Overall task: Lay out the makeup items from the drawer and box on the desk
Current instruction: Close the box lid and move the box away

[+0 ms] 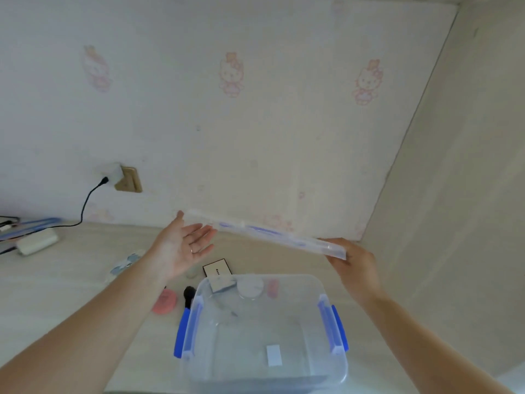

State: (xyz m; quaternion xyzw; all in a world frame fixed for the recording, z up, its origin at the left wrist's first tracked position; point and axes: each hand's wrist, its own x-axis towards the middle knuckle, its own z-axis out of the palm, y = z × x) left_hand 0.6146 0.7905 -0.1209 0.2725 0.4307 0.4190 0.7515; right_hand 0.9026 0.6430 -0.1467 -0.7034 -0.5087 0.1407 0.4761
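Observation:
A clear plastic box with blue latches stands open at the desk's front, almost bare inside. Its clear lid hangs in the air above the desk's back edge, seen edge-on. My right hand grips the lid's right end. My left hand is open, palm up, fingers spread, just below the lid's left end. On the desk lie a pink sponge, a black brush with a blue handle, a white card box with a black rim, a round white jar and a pink item.
A white adapter with a black cable to a wall socket sits at the far left, beside a blue-edged pouch. A side wall closes the desk on the right. A pale patterned item lies under my left forearm.

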